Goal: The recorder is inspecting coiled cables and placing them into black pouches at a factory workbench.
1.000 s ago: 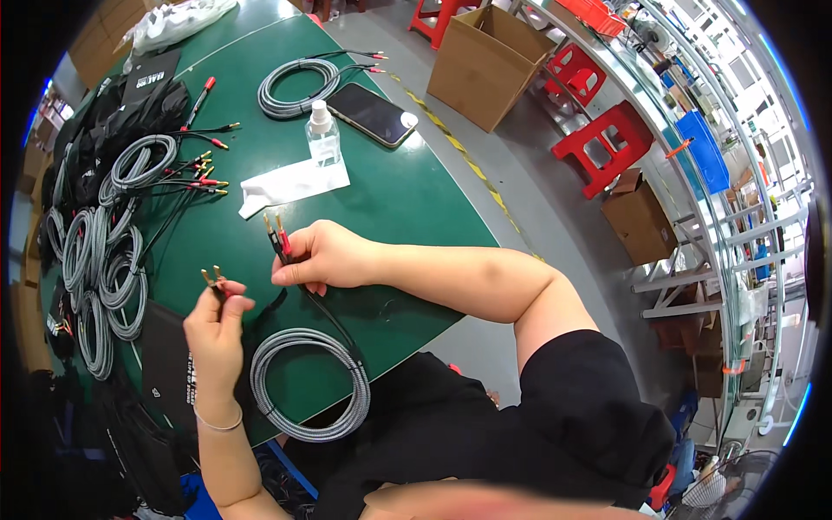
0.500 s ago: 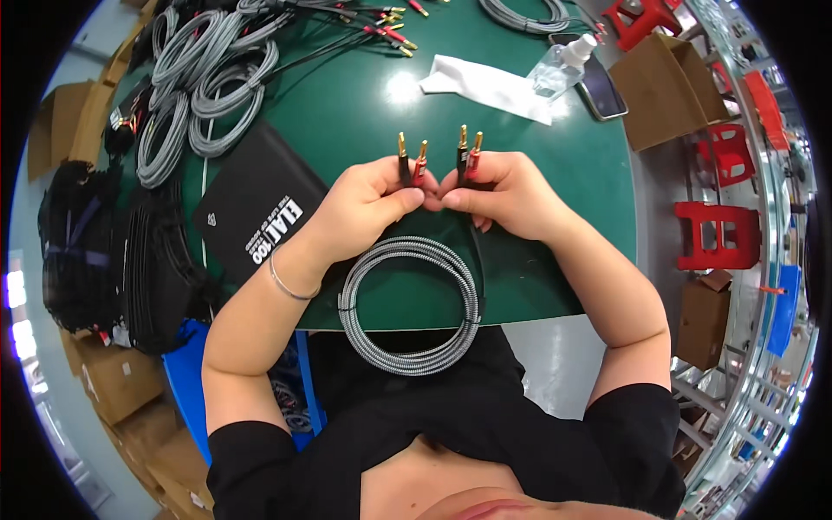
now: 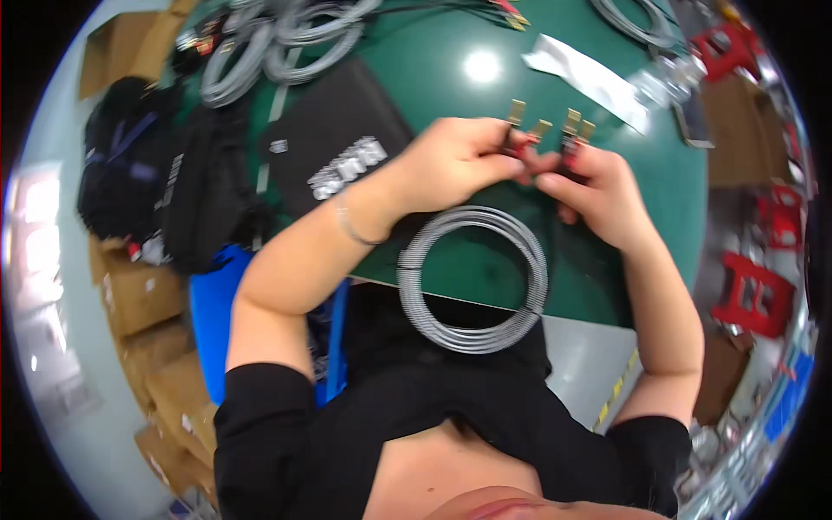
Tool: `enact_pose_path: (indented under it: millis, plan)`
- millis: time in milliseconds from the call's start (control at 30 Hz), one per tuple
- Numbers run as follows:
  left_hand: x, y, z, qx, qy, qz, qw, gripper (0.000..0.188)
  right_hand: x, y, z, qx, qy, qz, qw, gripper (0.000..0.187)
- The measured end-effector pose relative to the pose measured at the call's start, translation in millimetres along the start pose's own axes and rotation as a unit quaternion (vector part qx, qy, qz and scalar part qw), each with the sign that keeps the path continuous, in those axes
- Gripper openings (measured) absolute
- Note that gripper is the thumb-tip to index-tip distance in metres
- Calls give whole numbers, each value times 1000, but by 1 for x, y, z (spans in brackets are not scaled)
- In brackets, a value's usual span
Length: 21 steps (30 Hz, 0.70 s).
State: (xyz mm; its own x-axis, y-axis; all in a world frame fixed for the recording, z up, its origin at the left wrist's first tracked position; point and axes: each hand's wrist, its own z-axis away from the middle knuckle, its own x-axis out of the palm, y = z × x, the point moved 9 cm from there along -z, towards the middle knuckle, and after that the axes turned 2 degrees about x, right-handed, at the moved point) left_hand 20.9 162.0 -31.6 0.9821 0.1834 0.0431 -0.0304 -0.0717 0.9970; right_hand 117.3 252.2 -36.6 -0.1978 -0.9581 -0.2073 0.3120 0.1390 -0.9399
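Observation:
My left hand [image 3: 475, 160] is closed on a pair of gold-tipped banana plugs [image 3: 511, 130], one with a black sleeve and one with red. Close beside it, my right hand [image 3: 602, 191] grips a second black-and-red pair of banana plugs [image 3: 569, 139]. All the gold tips point away from me, fingers pinching the sleeves. Below my hands a grey braided cable coil [image 3: 536, 269], bound with dark ties, overlaps the table's near edge and my lap. Motion blur softens the plugs, and my fingers hide their lower ends.
On the green table [image 3: 442, 78], a flat black pouch [image 3: 334, 113] lies left of my hands. More coiled cables [image 3: 238, 65] sit at the far left. A white cloth [image 3: 585, 78], a clear bottle [image 3: 663, 82] and a phone [image 3: 693, 126] are at the far right. Red stools [image 3: 752, 295] stand beyond.
The whole view has shifted and turned, so the table contents appear farther right and higher. Both hands still hold their plugs, whose tips now look tilted differently.

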Motion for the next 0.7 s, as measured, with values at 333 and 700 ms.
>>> enact_pose_path:
  millis: [333,700]
  plan:
    - [-8,7,10,-20,-3,-51,998,15,9,-4,-5,-11,-2,-22,1000,17]
    - [12,58,13,228,-25,-305,924,19,3,-51,22,-340,79,161,923,14]
